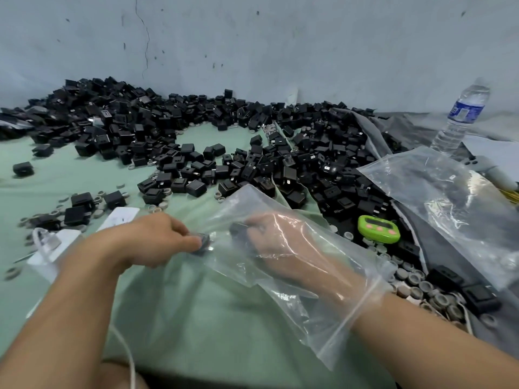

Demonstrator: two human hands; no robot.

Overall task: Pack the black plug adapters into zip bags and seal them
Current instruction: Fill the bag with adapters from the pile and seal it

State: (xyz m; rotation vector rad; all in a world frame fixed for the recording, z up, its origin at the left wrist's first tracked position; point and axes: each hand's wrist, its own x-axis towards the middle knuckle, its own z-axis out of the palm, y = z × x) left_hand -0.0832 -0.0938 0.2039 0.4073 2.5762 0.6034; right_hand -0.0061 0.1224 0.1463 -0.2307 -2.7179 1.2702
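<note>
Inside the zip bag [238, 203], right hand [283, 242] grips an adapter [238, 230] (left hand [151, 240] pinches its edge).

Bare left hand [157, 237] and bare right hand [280, 242]; both forearms bare as far as seen, slim, smooth; nails too blurred to tell; at the bottom edge, under the left forearm, another bare rounded part, knee or thigh, uncertain which.

Water bottle [462, 113] label print blurred, unreadable.
</note>
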